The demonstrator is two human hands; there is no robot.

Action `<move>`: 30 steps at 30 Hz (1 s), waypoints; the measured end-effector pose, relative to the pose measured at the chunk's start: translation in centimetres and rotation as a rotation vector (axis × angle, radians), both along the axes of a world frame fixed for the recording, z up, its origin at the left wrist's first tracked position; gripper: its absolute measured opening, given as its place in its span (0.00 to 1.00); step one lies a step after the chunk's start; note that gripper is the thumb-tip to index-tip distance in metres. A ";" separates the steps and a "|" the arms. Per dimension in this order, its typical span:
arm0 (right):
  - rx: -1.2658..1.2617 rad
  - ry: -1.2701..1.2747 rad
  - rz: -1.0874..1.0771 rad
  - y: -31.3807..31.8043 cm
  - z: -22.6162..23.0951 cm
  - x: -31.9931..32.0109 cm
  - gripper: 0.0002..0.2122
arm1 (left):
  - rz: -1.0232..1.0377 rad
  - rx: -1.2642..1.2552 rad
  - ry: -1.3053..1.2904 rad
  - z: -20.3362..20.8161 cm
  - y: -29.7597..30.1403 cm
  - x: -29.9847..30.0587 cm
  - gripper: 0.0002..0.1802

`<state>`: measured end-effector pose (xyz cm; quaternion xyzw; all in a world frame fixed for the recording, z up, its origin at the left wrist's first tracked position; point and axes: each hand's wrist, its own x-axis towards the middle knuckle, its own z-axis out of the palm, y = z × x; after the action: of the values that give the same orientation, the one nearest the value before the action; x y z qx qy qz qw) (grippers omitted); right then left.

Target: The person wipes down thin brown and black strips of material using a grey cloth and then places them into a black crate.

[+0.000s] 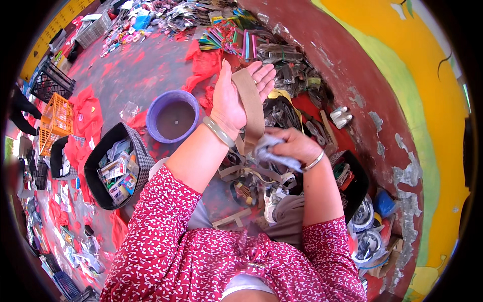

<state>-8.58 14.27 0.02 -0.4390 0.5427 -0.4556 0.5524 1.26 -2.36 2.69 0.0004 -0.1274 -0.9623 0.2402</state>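
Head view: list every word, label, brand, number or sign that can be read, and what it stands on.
No text reads clearly.
Yellow painted wall, upper left: dark marks, too small to read.
Small white package in the black-lined checked basket: print too blurred.
Tan fabric strap across the left hand: no lettering visible.

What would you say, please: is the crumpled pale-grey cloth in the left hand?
No, the right hand holds the cloth; a flat brown fabric strap lies across the left hand.

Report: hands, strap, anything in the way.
Left hand open, palm up, strap across it. Right hand gripping cloth. Tub off left, seemingly not in the way.
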 end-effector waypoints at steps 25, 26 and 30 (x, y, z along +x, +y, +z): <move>-0.072 0.142 -0.299 1.6 6.3 2.4 0.14 | -0.088 -0.057 -0.036 1.2 2.7 0.6 0.38; -0.102 0.114 -0.333 1.7 6.7 2.4 0.14 | -0.082 0.010 -0.038 0.8 2.5 0.4 0.38; -0.427 0.085 -0.932 0.5 6.1 1.2 0.12 | -0.093 0.116 0.011 0.5 3.1 -0.2 0.38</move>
<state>-7.36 14.75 6.10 -0.2715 0.5976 -0.7359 0.1661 1.11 0.75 3.18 0.0033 -0.0697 -0.9782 0.1957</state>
